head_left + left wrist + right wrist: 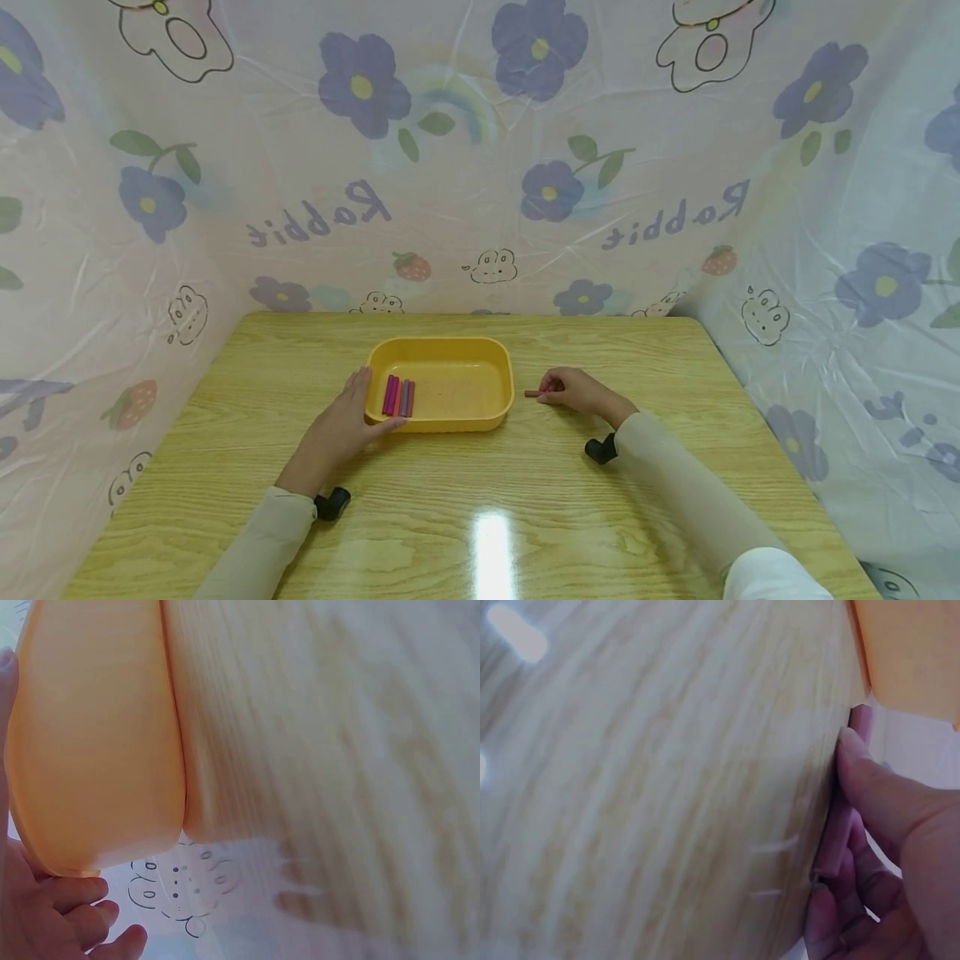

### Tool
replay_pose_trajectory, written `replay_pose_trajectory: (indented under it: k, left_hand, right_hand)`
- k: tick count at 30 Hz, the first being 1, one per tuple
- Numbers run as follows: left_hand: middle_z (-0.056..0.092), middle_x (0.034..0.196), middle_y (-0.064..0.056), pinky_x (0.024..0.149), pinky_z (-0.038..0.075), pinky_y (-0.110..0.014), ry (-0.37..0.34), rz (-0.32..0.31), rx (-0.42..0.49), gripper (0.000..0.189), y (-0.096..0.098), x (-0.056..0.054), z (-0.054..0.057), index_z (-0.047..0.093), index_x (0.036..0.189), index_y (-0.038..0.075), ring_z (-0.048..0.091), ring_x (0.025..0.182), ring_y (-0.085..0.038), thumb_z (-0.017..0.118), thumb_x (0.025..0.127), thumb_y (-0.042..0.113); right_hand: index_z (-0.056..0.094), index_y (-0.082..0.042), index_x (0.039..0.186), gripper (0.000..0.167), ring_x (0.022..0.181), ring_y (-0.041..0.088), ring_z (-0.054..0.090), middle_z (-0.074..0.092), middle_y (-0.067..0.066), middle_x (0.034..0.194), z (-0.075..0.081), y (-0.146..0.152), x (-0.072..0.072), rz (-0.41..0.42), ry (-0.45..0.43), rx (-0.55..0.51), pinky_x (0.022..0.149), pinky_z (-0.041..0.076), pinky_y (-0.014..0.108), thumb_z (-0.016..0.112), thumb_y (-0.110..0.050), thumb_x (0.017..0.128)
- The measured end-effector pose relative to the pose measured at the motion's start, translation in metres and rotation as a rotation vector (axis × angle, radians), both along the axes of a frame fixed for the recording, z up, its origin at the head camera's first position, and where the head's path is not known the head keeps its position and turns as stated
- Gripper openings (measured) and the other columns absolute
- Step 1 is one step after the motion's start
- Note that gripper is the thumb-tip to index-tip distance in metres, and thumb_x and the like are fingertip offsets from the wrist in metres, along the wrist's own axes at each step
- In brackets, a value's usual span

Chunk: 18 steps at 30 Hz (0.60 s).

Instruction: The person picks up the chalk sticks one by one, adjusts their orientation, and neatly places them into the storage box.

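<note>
My left hand point(341, 425) holds the left end of a yellow tray point(450, 425), thumb along the near rim and fingers at the left side. In the left wrist view, the tray's outer wall point(97, 735) stands beside the thumb and bent fingers. Several slim coloured sticks point(397, 397), magenta, orange, violet and brownish, lie side by side in the tray's left part. Right of the tray, my right hand point(581, 392) pinches a reddish-brown stick point(532, 393) low over the table. Up close, this stick point(836, 840) looks straight and flat-sided, between thumb and fingers.
A wood-grain table point(435, 500) lies under everything, with a bright light reflection near its front. Patterned cloth point(465, 183) with flowers and rabbits hangs behind and on both sides. Black wrist-worn devices point(333, 504) sit at both cuffs.
</note>
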State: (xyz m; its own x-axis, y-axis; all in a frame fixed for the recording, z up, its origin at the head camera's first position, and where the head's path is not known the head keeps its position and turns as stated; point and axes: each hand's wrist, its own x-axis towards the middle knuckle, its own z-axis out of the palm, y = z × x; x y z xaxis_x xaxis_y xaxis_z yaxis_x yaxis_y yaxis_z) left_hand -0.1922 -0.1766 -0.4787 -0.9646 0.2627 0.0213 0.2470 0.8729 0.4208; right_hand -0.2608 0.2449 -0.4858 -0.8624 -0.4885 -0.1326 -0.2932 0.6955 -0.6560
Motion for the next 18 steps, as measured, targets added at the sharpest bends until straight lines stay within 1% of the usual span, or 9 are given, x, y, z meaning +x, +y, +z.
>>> replay_pose_trajectory:
  k: [9,13,18]
  left_hand:
    - [0.006,0.154,-0.017,0.106,0.022,-0.053,-0.001,0.006,0.002,0.117,0.0005,0.0007,0.001,-0.003,0.149,0.007,0.011,0.139,-0.033,0.042,0.072,0.082]
    - [0.006,0.154,-0.017,0.106,0.022,-0.053,-0.005,0.007,0.004,0.118,0.0008,0.0008,0.0011,-0.003,0.149,0.007,0.011,0.139,-0.034,0.042,0.072,0.082]
    - [0.006,0.154,-0.017,0.106,0.022,-0.054,-0.008,0.01,0.011,0.117,0.0012,0.0003,0.0004,-0.003,0.149,0.007,0.011,0.139,-0.033,0.044,0.072,0.081]
  right_hand:
    - [0.061,-0.012,0.091,0.013,0.07,0.016,0.048,0.055,0.0,0.078,-0.0041,0.0004,-0.002,-0.019,-0.008,0.019,0.066,0.041,0.031,0.063,-0.024,0.09]
    - [0.062,-0.012,0.091,0.015,0.071,0.016,0.048,0.056,0.0,0.079,-0.0036,0.0008,-0.0012,-0.027,-0.009,0.023,0.067,0.041,0.031,0.062,-0.027,0.09]
    - [0.062,-0.012,0.092,0.014,0.073,0.016,0.049,0.056,0.0,0.082,-0.0019,0.0019,0.0006,-0.029,-0.004,0.008,0.068,0.041,0.032,0.06,-0.027,0.092]
